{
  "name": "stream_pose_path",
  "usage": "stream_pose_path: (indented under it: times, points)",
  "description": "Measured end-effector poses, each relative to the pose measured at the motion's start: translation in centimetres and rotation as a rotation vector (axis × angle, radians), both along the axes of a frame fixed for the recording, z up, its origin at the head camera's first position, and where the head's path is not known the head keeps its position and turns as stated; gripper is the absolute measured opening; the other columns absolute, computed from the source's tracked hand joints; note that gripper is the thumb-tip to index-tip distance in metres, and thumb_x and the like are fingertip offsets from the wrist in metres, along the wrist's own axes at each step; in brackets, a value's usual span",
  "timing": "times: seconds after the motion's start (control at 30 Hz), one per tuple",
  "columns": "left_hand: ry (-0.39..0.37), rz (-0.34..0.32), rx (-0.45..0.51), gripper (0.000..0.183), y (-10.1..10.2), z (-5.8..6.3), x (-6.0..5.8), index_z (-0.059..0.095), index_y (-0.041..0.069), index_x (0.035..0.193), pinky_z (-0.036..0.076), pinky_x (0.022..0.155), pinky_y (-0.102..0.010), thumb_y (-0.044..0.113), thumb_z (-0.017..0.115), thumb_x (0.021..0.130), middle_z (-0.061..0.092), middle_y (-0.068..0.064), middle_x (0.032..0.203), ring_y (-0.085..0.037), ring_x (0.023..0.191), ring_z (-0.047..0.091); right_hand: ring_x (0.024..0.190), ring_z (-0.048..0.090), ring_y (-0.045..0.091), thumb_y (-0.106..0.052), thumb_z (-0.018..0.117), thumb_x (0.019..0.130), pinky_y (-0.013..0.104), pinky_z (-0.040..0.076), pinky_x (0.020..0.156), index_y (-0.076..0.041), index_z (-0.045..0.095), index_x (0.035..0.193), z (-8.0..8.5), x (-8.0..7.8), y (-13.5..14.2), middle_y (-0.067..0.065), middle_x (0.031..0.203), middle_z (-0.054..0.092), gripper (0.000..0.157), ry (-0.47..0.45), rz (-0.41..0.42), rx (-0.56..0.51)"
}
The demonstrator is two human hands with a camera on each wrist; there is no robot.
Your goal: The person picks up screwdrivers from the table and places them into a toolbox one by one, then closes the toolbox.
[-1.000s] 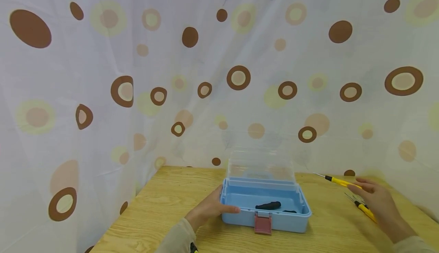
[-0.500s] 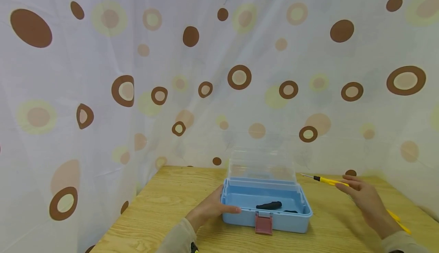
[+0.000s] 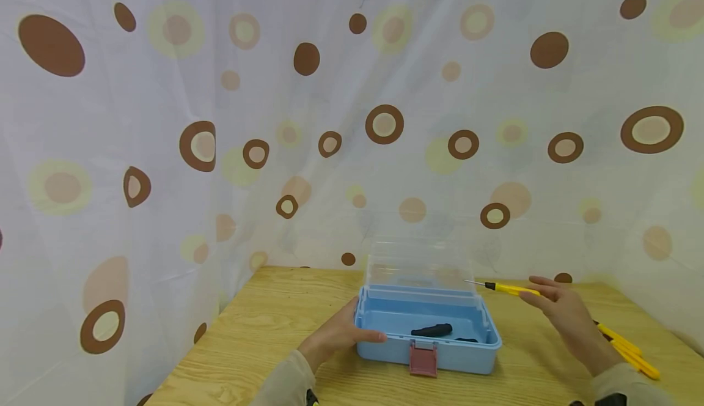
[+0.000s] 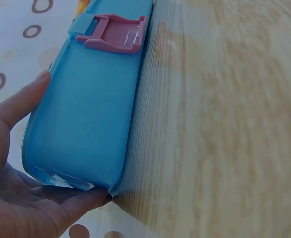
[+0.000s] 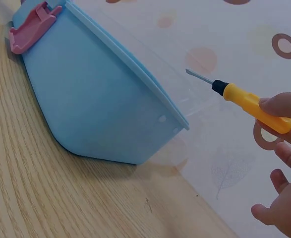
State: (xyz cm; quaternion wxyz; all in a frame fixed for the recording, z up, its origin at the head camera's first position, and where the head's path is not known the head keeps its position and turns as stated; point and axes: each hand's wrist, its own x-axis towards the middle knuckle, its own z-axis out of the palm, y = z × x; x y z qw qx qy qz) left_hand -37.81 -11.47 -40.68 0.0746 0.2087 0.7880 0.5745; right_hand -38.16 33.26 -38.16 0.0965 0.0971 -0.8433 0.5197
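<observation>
A light blue plastic box (image 3: 462, 356) stands on the wooden table, its clear lid (image 3: 420, 266) raised at the back and its pink latch (image 3: 423, 360) hanging down in front. My left hand (image 3: 337, 331) grips the box's left end, thumb at the front rim and fingers against the side wall. Inside lies a dark, elongated object (image 3: 432, 331), with a smaller dark piece (image 3: 466, 340) partly hidden by the front wall. To the right of the box, my right hand (image 3: 566, 317) pinches a yellow-handled screwdriver (image 5: 249, 103) between thumb and fingers, its metal tip pointing left near the lid.
Behind my right wrist, more yellow-handled tools (image 3: 632, 354) lie on the wooden table (image 3: 264, 326), partly covered by the arm. A white curtain (image 3: 330, 88) with brown and cream circles hangs along the back and left of the table.
My right hand has carried the screwdriver left toward the box, uncovering more of the yellow-handled tools behind it. My left hand and the box stay where they were.
</observation>
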Motion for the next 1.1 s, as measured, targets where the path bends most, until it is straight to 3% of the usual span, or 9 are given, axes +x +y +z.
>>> stream_pose_path:
  times: [0.43,0.77,1.1]
  points:
    - [-0.002,-0.012,0.004,0.106,0.2,0.1,0.3,0.02,0.013,0.165,0.032,0.114,-0.062,0.021,0.088,0.085,0.042,-0.014,0.157,-0.039,0.137,0.045,0.146,0.012,0.059,-0.035,0.062,0.105,0.078,0.022,0.107,0.022,0.048,0.139,-0.2,-1.1,-2.5,0.032,0.162,0.021,0.067,0.009,0.031,0.026]
    - [-0.008,-0.009,0.001,0.105,0.1,0.0,0.1,0.019,0.016,0.166,0.03,0.114,-0.064,0.021,0.087,0.086,0.04,-0.013,0.158,-0.039,0.138,0.044,0.148,0.01,0.056,-0.04,0.063,0.104,0.076,0.021,0.11,0.019,0.045,0.144,0.2,-2.0,-5.0,0.029,0.165,0.018,0.073,-0.049,0.014,0.036]
    - [-0.001,-0.004,-0.012,0.107,0.1,0.0,0.0,0.018,0.016,0.166,0.031,0.114,-0.064,0.024,0.088,0.085,0.04,-0.013,0.159,-0.04,0.138,0.043,0.147,0.01,0.058,-0.033,0.067,0.103,0.077,0.021,0.109,0.018,0.055,0.135,0.6,-2.8,-7.7,0.029,0.164,0.019,0.06,-0.01,0.017,0.08]
